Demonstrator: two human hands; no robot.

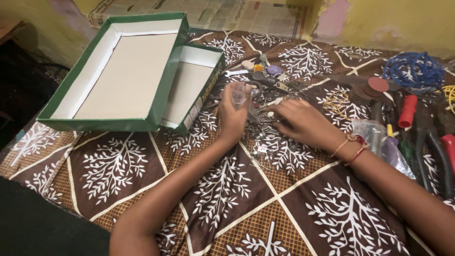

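on brown patterned cloth (142,189), left hand (232,118) pinches a clear cup (240,93) upright; right hand (303,124) presses, fingers together, into small hardware (265,130).

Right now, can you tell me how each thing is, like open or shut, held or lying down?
Green box: open, empty.
Second green box: open, empty.
Small clear container: held up by left hand.
Right hand: resting in pile of small metal parts.
Blue cord: coiled.
Pliers: lying flat.

1 head-worn view looks down and forward, close over the patterned cloth (237,208) toward the wall (393,23).
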